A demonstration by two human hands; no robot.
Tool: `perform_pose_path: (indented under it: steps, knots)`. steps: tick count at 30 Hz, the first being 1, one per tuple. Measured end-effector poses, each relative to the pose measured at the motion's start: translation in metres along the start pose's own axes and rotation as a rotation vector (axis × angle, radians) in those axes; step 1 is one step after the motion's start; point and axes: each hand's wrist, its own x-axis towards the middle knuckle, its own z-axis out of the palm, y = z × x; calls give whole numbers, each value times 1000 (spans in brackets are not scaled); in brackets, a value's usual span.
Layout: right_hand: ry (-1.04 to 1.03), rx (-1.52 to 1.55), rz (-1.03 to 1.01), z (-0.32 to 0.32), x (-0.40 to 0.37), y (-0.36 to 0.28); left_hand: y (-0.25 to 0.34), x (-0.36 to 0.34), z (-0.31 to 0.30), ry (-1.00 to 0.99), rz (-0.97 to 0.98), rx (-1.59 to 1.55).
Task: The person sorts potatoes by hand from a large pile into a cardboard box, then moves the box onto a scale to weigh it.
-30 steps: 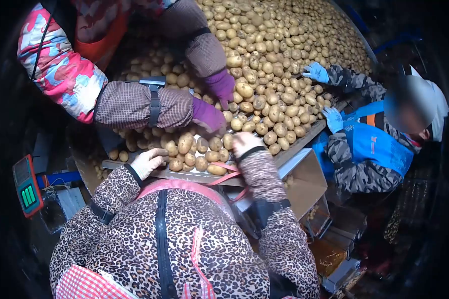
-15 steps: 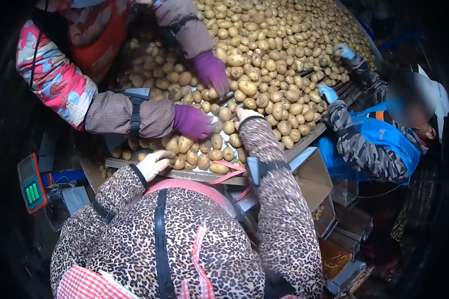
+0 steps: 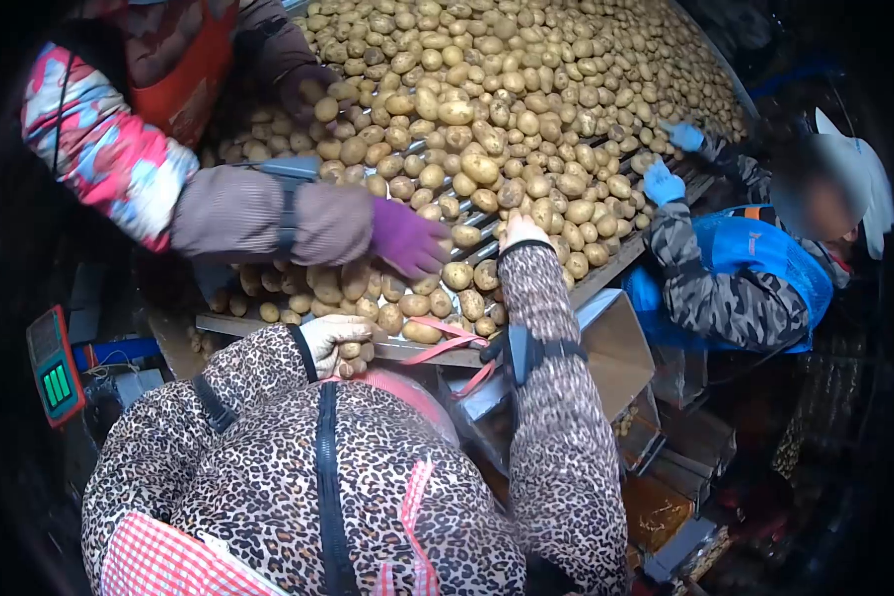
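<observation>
1. Potatoes (image 3: 482, 169), in the head view, covered most of the table (image 3: 233, 325). They were rounded to oval and yellow-brown, with darker, earthy patches on several; those toward the far end looked smaller.
2. The right hand (image 3: 524, 230) reached forward into the spread, fingertips down among the potatoes. Whether that grip had grasped one or lay released could not be told.
3. The left hand (image 3: 330, 338) was at the near edge, close to the person's body. Its grip was curled around what looked like small potatoes (image 3: 356, 351).
4. A wooden rim (image 3: 606, 276) bounded the table on the right, and potatoes lay close up to it. At the front edge a pink strap (image 3: 437, 346) hung across.
5. Potatoes thinned out just left of the right hand, where dark bars (image 3: 487, 226) showed between them.
6. A co-worker's purple glove (image 3: 407, 238) took up room farther left, over the potatoes. Another worker's blue glove (image 3: 663, 184) was by the right edge, well apart from the right hand.
7. An open carton (image 3: 611, 363) stood just outside the right edge; a scale (image 3: 55, 368) stood beyond the left end.
</observation>
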Motion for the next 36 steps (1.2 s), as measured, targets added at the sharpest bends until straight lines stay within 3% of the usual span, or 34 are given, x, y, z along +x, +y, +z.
perform_pose_path:
  steps: [2,3,4,7,8,12,14,15,18,20,21,22,23,24,26,27,28,29,31,32,34,35,36]
  knots:
    - [-33,-35,97,6,29,-25,-2,-7,-7,36,42,-26]
    - [47,-94,108,8,30,-36,-5,-10,-9,52,56,-55]
    - [85,-106,27,9,23,-35,-7,-14,-13,70,71,-84]
    - [112,-105,32,7,30,-36,-12,-28,-38,41,142,-183]
    - [-70,-129,-3,-17,25,-37,-14,-35,-41,84,189,-168]
    - [-205,-166,25,-12,24,-46,-19,-56,-51,101,318,-269]
    - [-188,-117,-108,13,28,-34,-24,-61,-59,74,353,-322]
    - [-140,49,-186,18,21,-23,-19,-67,-48,169,345,-269]
    - [52,836,-243,12,-27,-16,-11,-59,-59,51,292,-213]
    - [58,924,-240,-32,-99,-62,5,-49,-25,-122,266,-286]
    - [-13,923,-345,-40,-125,-75,12,-40,-15,-174,199,-297]
    - [129,811,-504,-9,-132,-83,15,-27,-7,-204,197,-308]
    - [87,895,-677,-2,-144,-95,13,-8,-10,-301,161,-377]
    - [-161,1214,-512,-8,-166,-102,18,2,1,-391,126,-447]
    - [-419,2162,-281,50,-161,-103,23,20,10,-280,90,-379]
    - [-688,2457,-266,23,-173,-84,22,29,3,-341,76,-403]
    - [-574,2612,-61,28,-181,-74,25,40,-1,-410,59,-420]
    - [-576,2692,-66,22,-189,-58,31,38,27,-177,91,-354]
    - [-587,2900,-141,20,-203,-29,32,51,64,-135,226,-165]
    - [-452,3039,-69,20,-213,-23,27,60,75,-124,315,-113]
    - [-149,3102,294,13,-227,-20,16,56,114,-267,449,245]
    - [-170,3191,101,19,-233,-17,6,64,123,-329,452,475]
    - [2,3131,525,21,-235,-15,-4,71,137,-393,461,704]
